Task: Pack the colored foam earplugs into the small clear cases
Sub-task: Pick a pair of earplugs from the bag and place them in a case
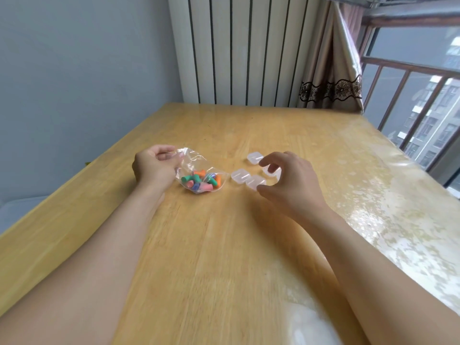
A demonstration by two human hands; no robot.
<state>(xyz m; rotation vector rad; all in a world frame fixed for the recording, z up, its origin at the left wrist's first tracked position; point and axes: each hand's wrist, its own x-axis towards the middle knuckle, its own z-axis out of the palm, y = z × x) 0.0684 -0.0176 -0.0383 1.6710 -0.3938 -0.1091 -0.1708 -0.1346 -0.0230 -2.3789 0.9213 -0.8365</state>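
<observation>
your left hand (155, 165) pinched the clear bag (196, 170) at its neck, likely to steady the earplugs (200, 182) inside on the worktop (224, 245); your right hand (286, 180), fingers curled, gripped one of four cases (255, 182) beside it.

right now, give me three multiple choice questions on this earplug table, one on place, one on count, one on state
1. Where are the earplugs?
A. in a clear plastic bag
B. loose on the table
C. inside the cases

2. How many small clear cases show on the table?
A. one
B. four
C. seven

3. What is the left hand doing?
A. lying flat on the table
B. pinching an earplug
C. gripping the bag's top

Answers:
1 A, the coloured plugs sit bunched at the bottom of the plastic bag.
2 B, four cases lie clustered by the right hand, one partly under its fingers.
3 C, its fingers curl round the bag's gathered top.
</observation>
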